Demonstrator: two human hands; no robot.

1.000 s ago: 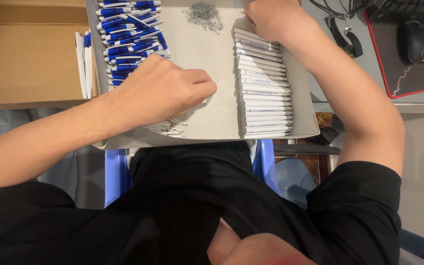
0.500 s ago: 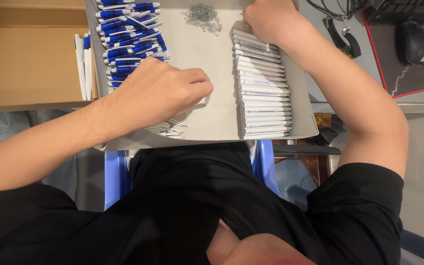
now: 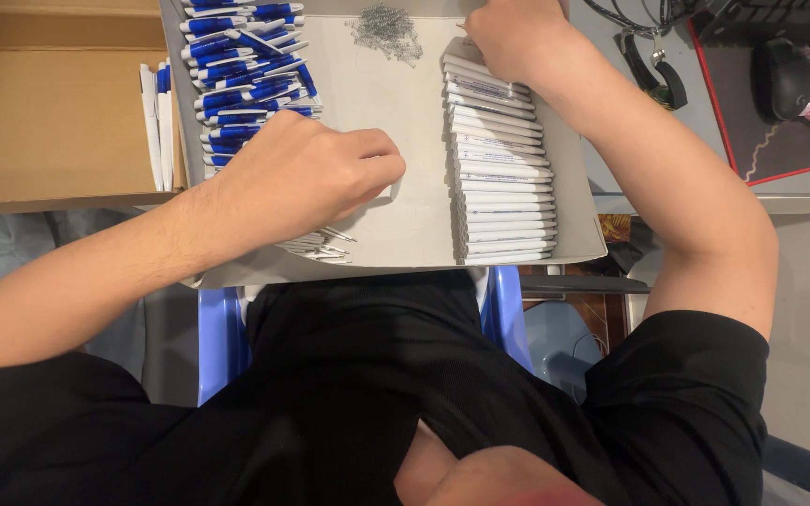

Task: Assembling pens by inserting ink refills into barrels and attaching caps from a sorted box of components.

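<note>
The left hand (image 3: 307, 178) is curled over thin pen refills (image 3: 321, 245) on the grey tray (image 3: 396, 131); whether one is gripped cannot be told. The right hand (image 3: 513, 33) is closed at the far end of the row of white pen barrels (image 3: 503, 183), laid side by side for easy picking.

Blue chair (image 3: 218, 330); grey desk (image 3: 803, 272); cardboard box (image 3: 49, 112)

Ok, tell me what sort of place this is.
Probably a small pen-assembly workstation at a desk: a grey tray holds blue pen parts, white barrels and springs; a mouse sits alongside.
</note>
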